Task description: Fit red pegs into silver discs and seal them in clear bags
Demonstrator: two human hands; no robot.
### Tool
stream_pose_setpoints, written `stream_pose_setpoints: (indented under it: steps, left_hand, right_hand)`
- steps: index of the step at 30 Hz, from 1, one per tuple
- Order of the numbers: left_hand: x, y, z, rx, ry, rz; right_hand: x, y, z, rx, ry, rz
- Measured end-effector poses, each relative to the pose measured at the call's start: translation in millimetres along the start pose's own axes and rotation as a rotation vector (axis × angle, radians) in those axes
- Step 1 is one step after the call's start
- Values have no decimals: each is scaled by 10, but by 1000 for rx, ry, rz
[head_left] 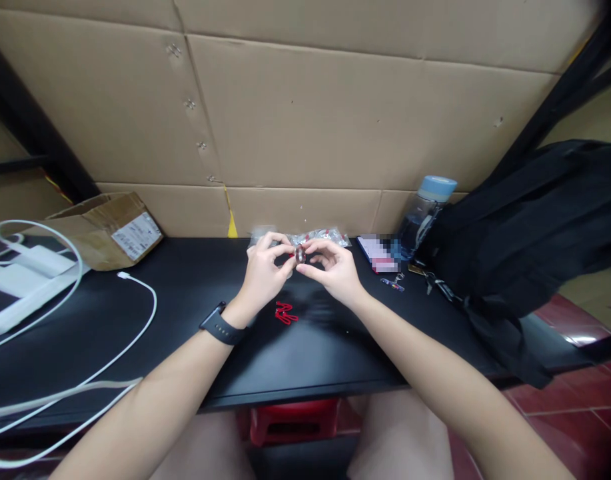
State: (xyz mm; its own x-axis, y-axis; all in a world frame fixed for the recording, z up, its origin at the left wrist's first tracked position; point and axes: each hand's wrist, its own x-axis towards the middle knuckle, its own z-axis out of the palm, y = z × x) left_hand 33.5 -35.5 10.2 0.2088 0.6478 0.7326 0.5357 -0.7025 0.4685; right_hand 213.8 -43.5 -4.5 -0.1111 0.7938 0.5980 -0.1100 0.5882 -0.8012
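Note:
Over the black table, my left hand (270, 260) and my right hand (332, 267) meet with fingertips pinched on opposite sides of a small dark brown round piece (300, 255). It looks shiny, like a bead or ring; its exact kind is too small to tell. A bit of red shows beside it at the left fingertips. Below the hands, a bundle of red cord (285, 313) lies loosely looped on the tabletop. Behind the fingers are clear plastic bags (328, 235) with small red bits in them, partly hidden by the hands.
A cardboard box (110, 230) and white cables (152, 307) with a white adapter (40, 267) occupy the left. At right stand a blue-lidded water bottle (425, 217) and black backpack (525, 227), near a phone-like item (378, 253) and keys (429, 283). A cardboard wall (305, 120) closes the back.

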Motion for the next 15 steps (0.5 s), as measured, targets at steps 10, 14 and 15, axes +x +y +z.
stream_pose_setpoints:
  steps: [10, 14, 15]
  left_hand:
    - [-3, 9, 12, -150, 30, -53]
    - [10, 16, -8, -107, 64, -28]
    - [15, 19, -15, -88, 63, -14]
  right_hand:
    - [31, -37, 22, 33, 47, 133]
    - [42, -2, -1, 55, 25, 147]
    - [40, 8, -6, 65, 25, 145]
